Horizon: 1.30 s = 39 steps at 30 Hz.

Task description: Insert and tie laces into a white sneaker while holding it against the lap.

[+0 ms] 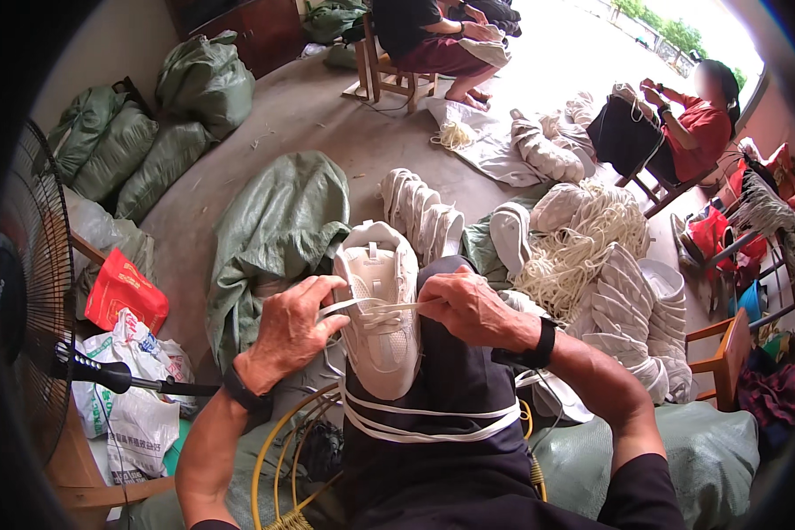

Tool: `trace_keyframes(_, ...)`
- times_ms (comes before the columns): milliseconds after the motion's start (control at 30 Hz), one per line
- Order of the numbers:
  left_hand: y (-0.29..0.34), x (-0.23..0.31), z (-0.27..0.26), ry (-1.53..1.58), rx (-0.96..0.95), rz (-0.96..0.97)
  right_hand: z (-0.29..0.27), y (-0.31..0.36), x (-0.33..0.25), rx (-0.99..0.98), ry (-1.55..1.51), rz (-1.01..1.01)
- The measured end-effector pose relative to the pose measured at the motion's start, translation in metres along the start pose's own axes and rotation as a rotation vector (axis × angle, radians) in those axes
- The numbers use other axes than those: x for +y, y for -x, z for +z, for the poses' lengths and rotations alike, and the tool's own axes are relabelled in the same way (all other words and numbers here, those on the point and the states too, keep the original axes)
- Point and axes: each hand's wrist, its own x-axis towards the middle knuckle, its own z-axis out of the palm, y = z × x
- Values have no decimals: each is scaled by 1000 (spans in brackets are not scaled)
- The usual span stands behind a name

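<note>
A pale sneaker (pixel 382 360) rests on my dark-trousered legs, its toe pointing toward me. A white shoelace (pixel 352 304) crosses its upper part. My left hand (pixel 290 325) pinches one stretch of the lace between thumb and fingers, left of the shoe. On the other side, my right hand (pixel 475 306) is closed on the lace, its fingertips close to the shoe's edge. Between the hands the lace runs nearly level over the eyelets. Several loose white laces (pixel 433 436) are looped round my thighs.
Nested pale shoes (pixel 627 309) and a heap of laces (pixel 583 238) lie at the right. A green sack (pixel 283 230) is ahead on the left. A fan (pixel 35 291) stands at the left edge. Two people sit farther off, one on a wooden chair (pixel 397 75).
</note>
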Motion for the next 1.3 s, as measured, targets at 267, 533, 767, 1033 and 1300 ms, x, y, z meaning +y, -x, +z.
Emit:
trace_keyframes(267,-13,0,10,-82,30,90,-12,3,6,63,44,27)
trace_keyframes(533,-9,-40,17,159,-183,-105,-16,2,26,45,93,196)
trace_keyframes(767,-6,-47,16,834,-330,-372,-24,7,17,-21,89,309)
trace_keyframes(1033,-6,7,-6,498,-150,-323,-40,10,-28,-176,-140,251)
trace_keyframes(1300,-7,4,-5,59,38,205,-47,3,-22,-151,-63,257)
